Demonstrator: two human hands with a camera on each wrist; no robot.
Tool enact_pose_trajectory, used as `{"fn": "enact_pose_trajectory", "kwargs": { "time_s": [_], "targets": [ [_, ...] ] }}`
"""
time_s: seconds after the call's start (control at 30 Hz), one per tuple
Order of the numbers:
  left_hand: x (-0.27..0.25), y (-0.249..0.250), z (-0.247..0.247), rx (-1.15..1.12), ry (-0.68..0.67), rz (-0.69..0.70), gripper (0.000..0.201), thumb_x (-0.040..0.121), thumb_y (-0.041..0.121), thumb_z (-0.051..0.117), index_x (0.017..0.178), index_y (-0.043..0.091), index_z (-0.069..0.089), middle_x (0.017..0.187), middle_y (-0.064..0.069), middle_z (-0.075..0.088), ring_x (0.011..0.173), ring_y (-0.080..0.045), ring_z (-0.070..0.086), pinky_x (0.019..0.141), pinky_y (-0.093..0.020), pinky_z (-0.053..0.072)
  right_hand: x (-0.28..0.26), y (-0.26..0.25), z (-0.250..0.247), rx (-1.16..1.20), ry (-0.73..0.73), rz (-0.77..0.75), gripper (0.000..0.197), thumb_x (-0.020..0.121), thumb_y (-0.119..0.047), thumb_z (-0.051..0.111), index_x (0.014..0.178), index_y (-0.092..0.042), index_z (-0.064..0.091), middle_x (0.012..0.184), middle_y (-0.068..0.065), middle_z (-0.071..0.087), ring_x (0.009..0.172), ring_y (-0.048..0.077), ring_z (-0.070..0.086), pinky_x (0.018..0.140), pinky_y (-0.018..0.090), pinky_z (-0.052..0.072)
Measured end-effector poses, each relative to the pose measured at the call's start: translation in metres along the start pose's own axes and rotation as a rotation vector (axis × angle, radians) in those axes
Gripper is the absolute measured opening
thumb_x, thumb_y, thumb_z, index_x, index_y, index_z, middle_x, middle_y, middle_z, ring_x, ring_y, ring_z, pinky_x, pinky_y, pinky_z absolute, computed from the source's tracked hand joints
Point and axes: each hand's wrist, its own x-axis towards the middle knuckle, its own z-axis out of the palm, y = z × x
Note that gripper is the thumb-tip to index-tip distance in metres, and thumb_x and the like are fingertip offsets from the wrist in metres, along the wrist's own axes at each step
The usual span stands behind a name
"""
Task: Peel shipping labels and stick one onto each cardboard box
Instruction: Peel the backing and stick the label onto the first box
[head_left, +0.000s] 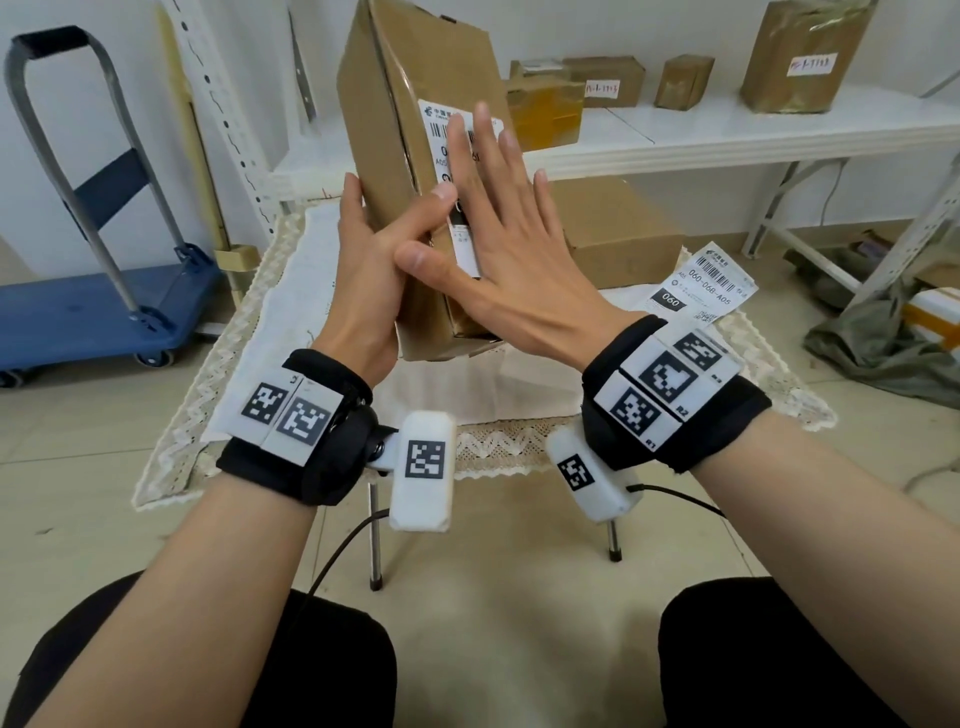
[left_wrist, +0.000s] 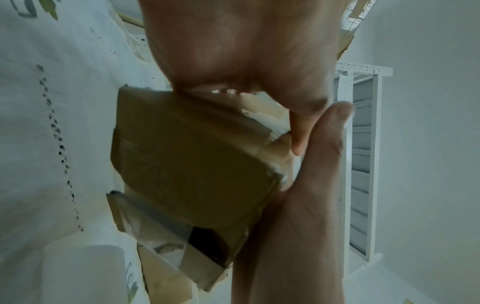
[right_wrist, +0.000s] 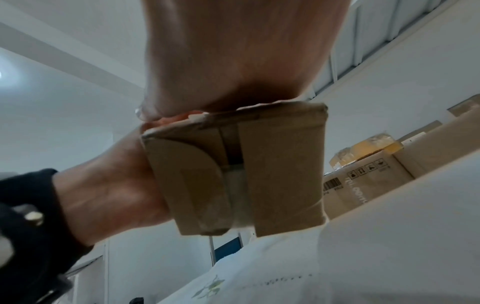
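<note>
The left hand grips the tilted cardboard box from its left side. The right hand lies flat, fingers straight, along the long shipping label on the right face; a spare label waits right on the desk

Brown box, white label with black barcode. Loose label white, black print. Cloth white, cream zigzag lace edge. Cart blue, grey handle. Wristbands black, black-white square markers. Shelf white.

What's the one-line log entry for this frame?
step: press label flat | left hand: holds box | right hand: flat on label | spare label: on table
</note>
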Motion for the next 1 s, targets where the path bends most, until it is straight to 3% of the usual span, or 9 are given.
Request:
{"fn": "enact_pose_trajectory", "kwargs": {
  "time_s": [0.17,0.37,0.47,0.53,0.6,0.67,0.73,0.83,1.0],
  "targets": [
    [0.003,-0.004,-0.007,-0.022,0.024,0.017,0.071,0.088,0.016,0.076,0.147,0.006,0.038,0.131,-0.011,0.069,0.119,-0.024,0.069,0.108,-0.048,0.051,-0.005,-0.007,0.007,0.031,-0.043,-0.026,0.103,0.089,-0.076,0.028,0.161,-0.016,-0.015,0.168,0.005,-0.022,0.155,0.019,-0.02,0.126,0.053,-0.007],
    [0.0,-0.002,-0.007,-0.087,0.031,0.011,0.073,0.086,0.017,0.079,0.146,0.003,0.039,0.133,-0.013,0.068,0.12,-0.025,0.068,0.108,-0.048,0.051,-0.006,-0.011,0.008,0.016,-0.077,-0.046,0.112,0.09,-0.075,0.043,0.16,-0.012,-0.017,0.168,0.008,-0.023,0.155,0.02,-0.021,0.126,0.053,-0.006],
    [-0.004,0.002,-0.006,-0.095,0.05,-0.028,0.071,0.087,0.024,0.079,0.145,0.005,0.044,0.133,-0.011,0.068,0.12,-0.023,0.068,0.108,-0.047,0.051,-0.006,-0.011,0.007,-0.01,-0.079,-0.062,0.115,0.089,-0.076,0.047,0.16,-0.011,-0.017,0.168,0.009,-0.023,0.155,0.02,-0.021,0.126,0.052,-0.006],
    [-0.009,0.008,-0.004,-0.09,0.041,-0.073,0.059,0.089,0.036,0.075,0.139,0.011,0.055,0.128,-0.005,0.072,0.119,-0.019,0.069,0.108,-0.044,0.051,-0.007,-0.011,0.007,-0.022,-0.079,-0.07,0.115,0.088,-0.077,0.045,0.16,-0.011,-0.016,0.168,0.008,-0.023,0.155,0.02,-0.02,0.126,0.05,-0.007],
    [-0.011,0.011,-0.004,-0.084,0.006,-0.118,0.029,0.099,0.039,0.062,0.119,0.019,0.069,0.107,0.005,0.079,0.106,-0.011,0.074,0.095,-0.032,0.057,-0.009,-0.011,0.007,-0.032,-0.08,-0.075,0.116,0.088,-0.078,0.044,0.16,-0.01,-0.016,0.168,0.008,-0.022,0.155,0.02,-0.021,0.126,0.05,-0.007],
    [-0.014,0.011,-0.005,-0.068,-0.029,-0.145,0.022,0.104,0.035,0.053,0.104,0.023,0.071,0.086,0.01,0.08,0.089,-0.005,0.076,0.076,-0.024,0.059,-0.01,-0.011,0.006,-0.042,-0.084,-0.08,0.116,0.088,-0.078,0.044,0.16,-0.009,-0.016,0.168,0.009,-0.022,0.155,0.02,-0.02,0.126,0.049,-0.007],
    [-0.017,0.012,-0.003,-0.047,-0.032,-0.148,0.02,0.104,0.032,0.053,0.1,0.023,0.07,0.078,0.009,0.079,0.081,-0.005,0.076,0.07,-0.023,0.059,-0.011,-0.01,0.005,-0.05,-0.085,-0.083,0.116,0.088,-0.078,0.044,0.16,-0.008,-0.015,0.168,0.009,-0.021,0.155,0.02,-0.02,0.126,0.049,-0.007],
    [-0.016,0.011,-0.001,-0.056,-0.026,-0.164,0.019,0.104,0.032,0.054,0.104,0.023,0.071,0.085,0.007,0.08,0.087,-0.009,0.076,0.073,-0.026,0.06,-0.012,-0.008,0.004,-0.063,-0.08,-0.085,0.116,0.088,-0.078,0.043,0.16,-0.008,-0.015,0.168,0.009,-0.021,0.155,0.02,-0.02,0.126,0.049,-0.007],
    [-0.016,0.011,0.001,-0.05,0.009,-0.15,0.02,0.101,0.033,0.059,0.11,0.021,0.073,0.097,0.003,0.08,0.102,-0.017,0.075,0.089,-0.036,0.059,-0.014,-0.007,0.004,-0.069,-0.069,-0.084,0.117,0.087,-0.08,0.042,0.16,-0.008,-0.014,0.168,0.009,-0.02,0.155,0.02,-0.019,0.127,0.049,-0.006]
  ]
}}
